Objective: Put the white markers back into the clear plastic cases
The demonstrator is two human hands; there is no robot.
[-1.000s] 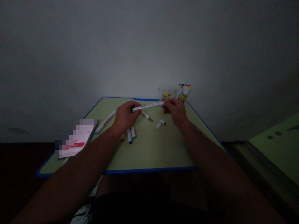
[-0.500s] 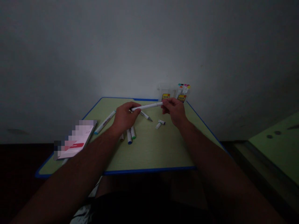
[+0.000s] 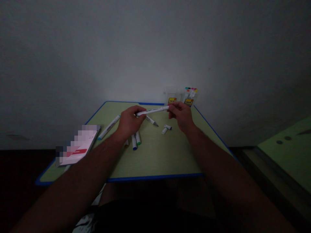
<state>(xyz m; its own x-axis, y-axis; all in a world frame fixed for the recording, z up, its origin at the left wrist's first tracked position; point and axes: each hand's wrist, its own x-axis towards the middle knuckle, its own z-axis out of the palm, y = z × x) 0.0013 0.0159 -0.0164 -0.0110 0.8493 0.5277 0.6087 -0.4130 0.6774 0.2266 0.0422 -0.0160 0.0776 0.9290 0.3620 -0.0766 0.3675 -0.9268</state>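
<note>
Both my hands hold one white marker (image 3: 155, 110) between them, raised over the table and lying nearly level. My left hand (image 3: 131, 120) grips its left end with the thumb along it. The fingers of my right hand (image 3: 180, 113) pinch its right end, and they hide the tip there. Below the held marker lies an uncapped marker (image 3: 152, 121) with a grey end and dark nib. To its right on the tabletop rest two loose marker caps (image 3: 166, 128), touching or very close. Markers with blue (image 3: 134, 143) and green (image 3: 138, 138) ends show beneath my left wrist.
The light green table (image 3: 155, 161) has a blue edge. A marker with a light blue end (image 3: 109, 127) lies at the left, near a phone-like device (image 3: 82, 142) with a lit, partly pixelated screen. At the back stand a clear case (image 3: 172, 94) and another holding several markers (image 3: 190, 95).
Hands and marker keep almost the same position. Dark print now shows along the held marker's barrel, so it has turned slightly about its length.
</note>
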